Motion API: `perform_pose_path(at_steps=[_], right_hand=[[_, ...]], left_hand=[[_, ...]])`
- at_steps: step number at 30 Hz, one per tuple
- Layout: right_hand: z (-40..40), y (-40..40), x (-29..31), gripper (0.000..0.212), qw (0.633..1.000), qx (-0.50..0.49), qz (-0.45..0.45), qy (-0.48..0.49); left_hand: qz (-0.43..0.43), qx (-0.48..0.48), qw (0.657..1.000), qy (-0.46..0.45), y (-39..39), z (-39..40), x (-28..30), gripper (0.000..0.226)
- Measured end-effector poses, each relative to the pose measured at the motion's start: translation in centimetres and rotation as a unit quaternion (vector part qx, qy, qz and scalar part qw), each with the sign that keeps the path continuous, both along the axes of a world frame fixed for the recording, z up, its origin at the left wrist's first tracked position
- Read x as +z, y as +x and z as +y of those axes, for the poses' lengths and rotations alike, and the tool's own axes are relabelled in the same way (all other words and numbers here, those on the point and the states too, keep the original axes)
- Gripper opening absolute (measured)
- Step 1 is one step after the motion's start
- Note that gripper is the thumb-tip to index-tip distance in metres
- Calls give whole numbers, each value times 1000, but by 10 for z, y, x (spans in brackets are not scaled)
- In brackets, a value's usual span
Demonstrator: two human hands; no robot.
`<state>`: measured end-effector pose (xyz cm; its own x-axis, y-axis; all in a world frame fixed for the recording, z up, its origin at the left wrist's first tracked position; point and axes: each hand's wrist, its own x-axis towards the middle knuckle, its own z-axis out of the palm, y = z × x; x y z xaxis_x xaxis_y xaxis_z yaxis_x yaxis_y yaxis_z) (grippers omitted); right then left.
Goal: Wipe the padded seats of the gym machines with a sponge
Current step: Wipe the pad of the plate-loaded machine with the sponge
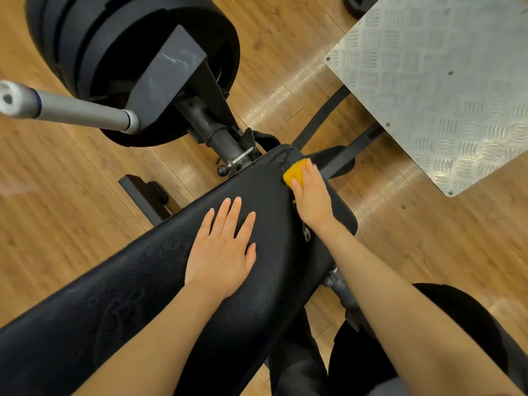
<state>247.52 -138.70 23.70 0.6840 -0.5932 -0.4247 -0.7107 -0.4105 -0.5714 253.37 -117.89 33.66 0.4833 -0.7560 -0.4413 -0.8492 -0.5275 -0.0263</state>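
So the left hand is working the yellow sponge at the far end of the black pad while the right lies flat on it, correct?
Hands are swapped. In the head view the right hand presses the yellow sponge at the black pad's far end; the left hand lies flat.

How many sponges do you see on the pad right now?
1. A yellow sponge sits under the right hand at the far end of the black padded seat. The left hand lies flat mid-pad, no sponge visible there.
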Motion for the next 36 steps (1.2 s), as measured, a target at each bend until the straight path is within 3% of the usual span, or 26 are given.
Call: perform_pose_path(at_steps=[4,12,22,31,36], right_hand=[[-12,36,-6,55,999,-35,5,-16],[46,-50,27,56,999,6,0,-31],[-15,67,-10,48,997,49,28,-54],[41,-11,30,55,988,139,-62,-29],[27,23,17,49,982,169,-49,-63]], left_hand=[[2,0,1000,3,0,0,0,61],[15,6,1000,7,0,-1,1,62],[18,2,1000,16,0,-2,3,60],[16,18,999,25,1,-4,6,65],[20,19,999,20,0,-4,5,65]])
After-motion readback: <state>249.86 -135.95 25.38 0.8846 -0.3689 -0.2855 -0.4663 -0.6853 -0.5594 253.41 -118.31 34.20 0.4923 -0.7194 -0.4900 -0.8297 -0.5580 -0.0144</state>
